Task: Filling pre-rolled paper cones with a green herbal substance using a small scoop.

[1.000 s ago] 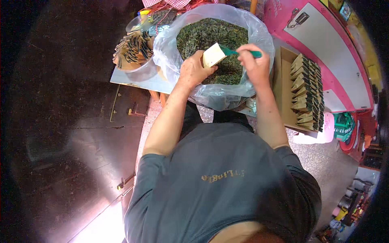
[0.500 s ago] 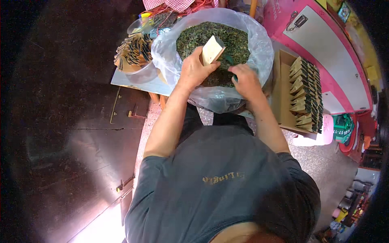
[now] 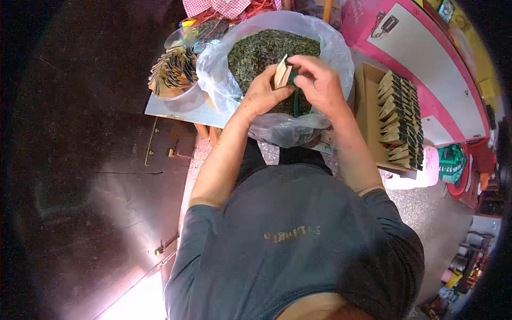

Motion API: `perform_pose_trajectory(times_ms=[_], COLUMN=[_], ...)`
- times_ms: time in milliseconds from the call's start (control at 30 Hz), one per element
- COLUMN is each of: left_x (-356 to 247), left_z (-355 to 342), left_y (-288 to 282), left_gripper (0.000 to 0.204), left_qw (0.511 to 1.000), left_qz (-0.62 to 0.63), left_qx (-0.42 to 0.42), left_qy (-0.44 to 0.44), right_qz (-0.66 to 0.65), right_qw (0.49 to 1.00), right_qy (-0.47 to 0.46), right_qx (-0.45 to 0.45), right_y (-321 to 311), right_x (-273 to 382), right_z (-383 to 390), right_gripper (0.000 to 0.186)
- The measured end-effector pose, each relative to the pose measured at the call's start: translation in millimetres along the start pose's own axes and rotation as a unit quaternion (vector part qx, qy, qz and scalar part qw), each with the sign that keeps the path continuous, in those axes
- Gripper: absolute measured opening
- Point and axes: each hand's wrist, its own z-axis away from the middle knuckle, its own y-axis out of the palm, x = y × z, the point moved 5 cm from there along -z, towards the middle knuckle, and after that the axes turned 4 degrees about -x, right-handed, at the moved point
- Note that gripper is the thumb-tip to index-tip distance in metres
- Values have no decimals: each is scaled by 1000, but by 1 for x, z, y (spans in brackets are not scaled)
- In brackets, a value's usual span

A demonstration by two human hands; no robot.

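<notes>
My left hand (image 3: pixel 262 96) is closed around a small cream paper packet (image 3: pixel 281 73), held upright above a bag of dried dark green leaves (image 3: pixel 256 50). My right hand (image 3: pixel 321 85) is at the packet's upper right side, its fingers bent. A slim green spoon-like tool (image 3: pixel 296 102) hangs at that hand, its upper part by the packet's mouth and partly hidden by the fingers. The leaves fill a large clear plastic bag (image 3: pixel 341 58) with its rim folded outward.
On the left, a clear round tub (image 3: pixel 186 98) holds many flat packets (image 3: pixel 173 69). At the right stands a cardboard box (image 3: pixel 369 106) with rows of filled packets (image 3: pixel 399 120). Behind it is a pink and white panel (image 3: pixel 416 58). A dark surface (image 3: pixel 96 133) lies far left.
My right hand has risen from over the leaves to the packet, bringing the green tool along. The packet has tilted and its top now stands open. The view has shifted slightly.
</notes>
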Motion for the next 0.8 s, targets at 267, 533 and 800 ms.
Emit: perform_pose_trajectory(times_ms=[267,533,800], left_x=[-11,-10,-20], left_z=[3,7,6], left_y=[3,11,33], left_gripper=[60,61,81], left_qw=[999,962,906], left_qz=[-21,224,363], left_qx=[27,133,177], left_qy=[3,-80,-125], right_qz=[30,40,16], right_qw=[996,998,999], right_qy=[-80,-46,-35], right_qx=[-13,-6,-31], right_y=[-7,-20,-26], right_x=[8,3,2], right_z=[-4,-13,-13], right_gripper=[34,29,24])
